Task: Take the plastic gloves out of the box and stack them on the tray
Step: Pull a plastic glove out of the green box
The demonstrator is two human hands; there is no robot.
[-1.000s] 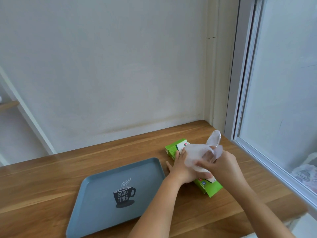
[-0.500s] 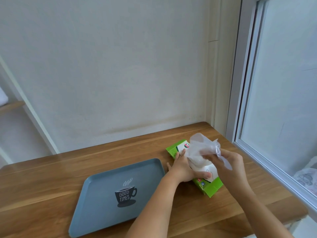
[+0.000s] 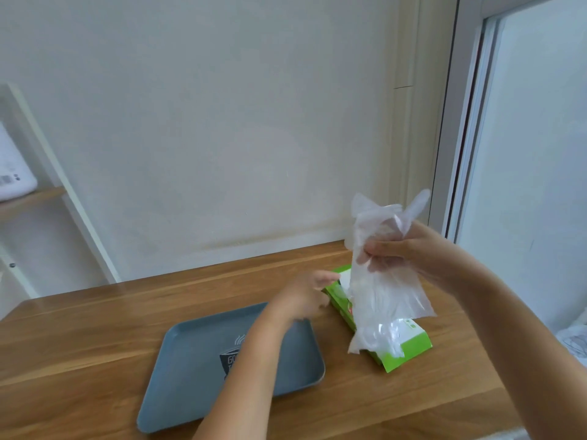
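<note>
My right hand point(image 3: 409, 249) grips a clear plastic glove point(image 3: 381, 293) and holds it up above the green glove box point(image 3: 409, 347), which lies on the wooden table. The glove hangs down in front of the box, its lower end reaching the box top. My left hand point(image 3: 306, 295) is blurred at the box's left end; I cannot tell whether it holds the box. The grey-blue tray point(image 3: 190, 376) with a cup print lies left of the box, partly hidden by my left forearm, with nothing on the part I can see.
The wooden table point(image 3: 95, 328) ends at a white wall behind and a window frame point(image 3: 457, 154) on the right. A slanted white shelf post point(image 3: 63, 185) and a white device point(image 3: 12, 173) on a shelf stand at the far left.
My right hand has lifted the glove well up out of the box and it now hangs unfolded. My left hand has slid from the box top toward its left end.
</note>
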